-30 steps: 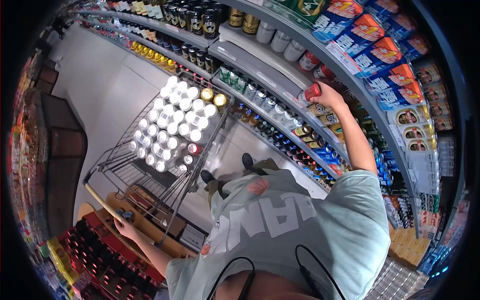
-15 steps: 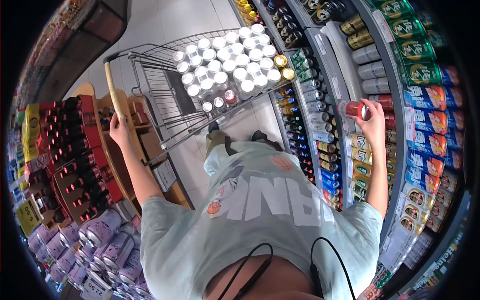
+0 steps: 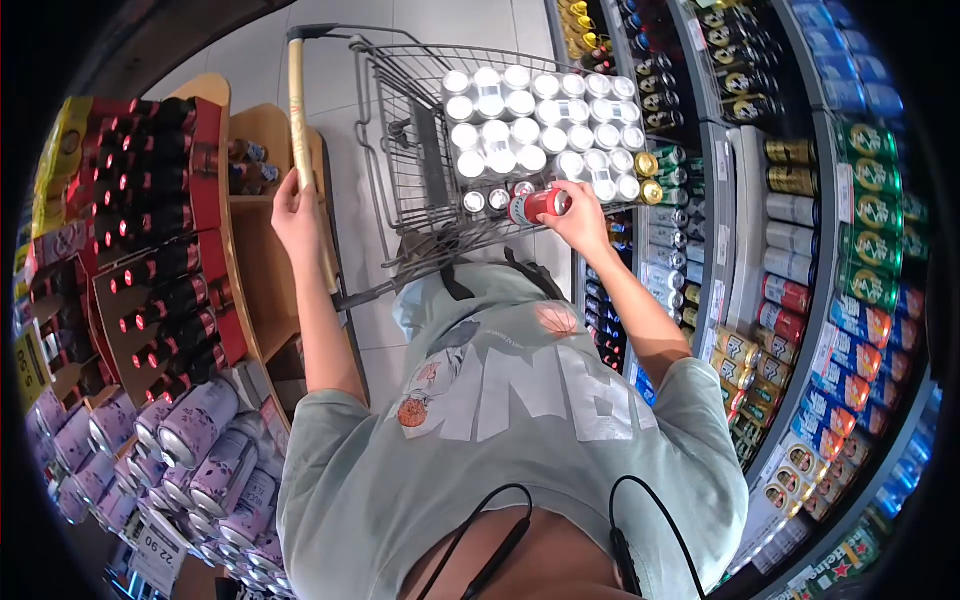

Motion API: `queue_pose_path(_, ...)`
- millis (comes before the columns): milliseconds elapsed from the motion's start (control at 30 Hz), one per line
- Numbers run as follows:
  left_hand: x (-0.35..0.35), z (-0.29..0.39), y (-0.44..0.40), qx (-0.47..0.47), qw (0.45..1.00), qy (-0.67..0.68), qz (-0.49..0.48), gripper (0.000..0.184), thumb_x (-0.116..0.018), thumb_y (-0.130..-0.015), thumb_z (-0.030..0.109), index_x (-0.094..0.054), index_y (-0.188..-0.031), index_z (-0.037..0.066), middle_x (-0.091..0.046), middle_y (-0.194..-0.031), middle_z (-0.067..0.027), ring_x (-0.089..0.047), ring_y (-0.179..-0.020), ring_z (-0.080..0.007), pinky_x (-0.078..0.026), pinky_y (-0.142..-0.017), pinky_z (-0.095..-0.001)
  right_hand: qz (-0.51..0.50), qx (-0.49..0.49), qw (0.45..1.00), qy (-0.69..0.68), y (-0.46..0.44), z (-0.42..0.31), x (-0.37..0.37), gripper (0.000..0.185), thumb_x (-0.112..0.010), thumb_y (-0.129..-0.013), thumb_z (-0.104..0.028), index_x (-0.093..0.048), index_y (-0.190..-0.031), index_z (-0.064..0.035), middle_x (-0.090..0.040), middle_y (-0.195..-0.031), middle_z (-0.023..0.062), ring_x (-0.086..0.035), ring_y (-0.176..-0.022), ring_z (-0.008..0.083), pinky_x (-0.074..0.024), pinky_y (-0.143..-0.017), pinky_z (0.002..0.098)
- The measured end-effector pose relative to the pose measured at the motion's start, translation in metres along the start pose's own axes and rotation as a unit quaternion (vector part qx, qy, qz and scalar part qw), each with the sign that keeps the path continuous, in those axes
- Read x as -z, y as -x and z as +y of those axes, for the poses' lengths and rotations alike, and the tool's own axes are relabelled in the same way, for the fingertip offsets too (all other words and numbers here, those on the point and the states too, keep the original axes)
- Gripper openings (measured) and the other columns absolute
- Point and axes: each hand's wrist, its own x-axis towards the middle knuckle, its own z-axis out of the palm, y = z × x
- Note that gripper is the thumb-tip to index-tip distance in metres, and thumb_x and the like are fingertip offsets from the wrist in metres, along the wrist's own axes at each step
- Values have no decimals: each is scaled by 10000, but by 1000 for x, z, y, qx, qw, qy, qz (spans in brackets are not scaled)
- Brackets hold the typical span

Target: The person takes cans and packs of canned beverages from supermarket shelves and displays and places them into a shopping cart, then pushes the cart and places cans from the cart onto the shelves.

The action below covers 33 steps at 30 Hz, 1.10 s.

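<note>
A red can point(image 3: 528, 208) is gripped at its end by my right hand point(image 3: 583, 216), tilted on its side over the near edge of the shopping cart point(image 3: 400, 85). Beneath and beside it in the cart stand a few loose cans point(image 3: 474, 202), and another red-topped one is partly covered by the held can. Shrink-wrapped packs of white-topped cans point(image 3: 497, 135) fill most of the basket, with two gold-topped cans point(image 3: 649, 191) at its far right corner. On the left, my left hand point(image 3: 296, 220) is closed round the cart's yellowish handle point(image 3: 298, 110).
Drink shelves point(image 3: 735, 250) line the right side, with red cans point(image 3: 783, 308), green cans point(image 3: 868, 205) and blue-orange packs. At left are a wooden display stand point(image 3: 245, 290), dark bottles in red cartons point(image 3: 165, 260) and stacked lilac cans point(image 3: 200, 425). Pale floor tiles point(image 3: 470, 22) lie beyond the cart.
My right hand has carried the red can leftward from the shelf to above the cart's near edge. My left hand stays on the handle, while the cart appears further right in view.
</note>
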Motion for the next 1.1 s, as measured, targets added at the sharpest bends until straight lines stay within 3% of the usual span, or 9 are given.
queue_pose_path(67, 10, -19, -6, -19, 999, -40, -8, 397, -641, -921, 37, -600, -1312, -22, -618, -799, 31, -548, -692, -36, -450, -640, -187, -2, -67, 997, 35, -18, -5, -34, 679, -881, -651, -219, -600, -1260, -113, -573, -1153, 153, -587, -1091, 358, -512, -922, 437)
queue_pose_path(233, 14, -23, -10, 21, 998, -48, -22, 381, -604, -919, -8, -604, -1300, -11, -540, -1154, -49, -559, -816, -59, -472, -715, -222, 64, -135, 983, 107, -41, 1, -96, 671, -860, -684, -178, -530, -1266, -124, -559, -1225, 122, -561, -1132, 363, -510, -901, 485)
queue_pose_path(533, 12, -34, -19, -3, 995, -89, -33, 402, -577, -921, -31, -566, -1321, 6, -492, -1180, -56, -589, -873, -88, -487, -757, -229, 86, -112, 985, 100, -55, 35, -131, 610, -860, -700, -154, -541, -1217, -107, -606, -1157, 109, -591, -1081, 337, -503, -901, 445)
queue_pose_path(600, 9, -32, -19, 0, 996, -80, -36, 403, -574, -922, -33, -561, -1323, 8, -479, -1197, -65, -594, -891, -99, -490, -768, -235, 86, -125, 986, 74, -57, 36, -135, 615, -844, -708, -128, -517, -1229, -107, -577, -1240, 107, -554, -1178, 355, -505, -925, 471)
queue_pose_path(867, 8, -32, -22, 24, 997, -64, -23, 389, -570, -927, -40, -549, -1314, -5, -460, -1206, -62, -606, -904, -104, -494, -760, -234, 102, -138, 983, 66, -68, 29, -141, 601, -832, -719, -111, -517, -1231, -98, -566, -1253, 98, -544, -1186, 347, -496, -943, 463)
queue_pose_path(933, 6, -30, -22, 22, 998, -59, -23, 388, -572, -926, -43, -544, -1311, -11, -457, -1197, -60, -604, -898, -99, -492, -751, -229, 165, -89, 980, 72, -62, 33, -144, 554, -847, -693, -109, -547, -1158, -88, -590, -1069, 107, -592, -997, 328, -495, -856, 445)
queue_pose_path(1000, 4, -30, -23, 21, 998, -60, -23, 391, -574, -924, -45, -543, -1312, -10, -458, -1195, -60, -605, -899, -99, -492, -750, -229, 182, -77, 978, 69, -59, 37, -145, 541, -847, -686, -97, -551, -1139, -88, -584, -1053, 103, -590, -977, 328, -494, -847, 448)
queue_pose_path(1067, 2, -30, -22, 20, 998, -60, -24, 394, -575, -923, -47, -542, -1314, -8, -460, -1193, -60, -605, -900, -99, -492, -750, -229, 139, -116, 982, 56, -57, 38, -144, 589, -833, -711, -93, -528, -1214, -96, -559, -1261, 94, -528, -1215, 337, -489, -958, 450)
queue_pose_path(1100, 1, -30, -21, 18, 997, -65, -22, 392, -575, -925, -43, -544, -1313, -6, -462, -1192, -60, -602, -893, -98, -492, -749, -230, 140, -116, 982, 56, -57, 40, -143, 589, -833, -711, -93, -528, -1214, -96, -559, -1261, 94, -528, -1215, 337, -489, -958, 450)
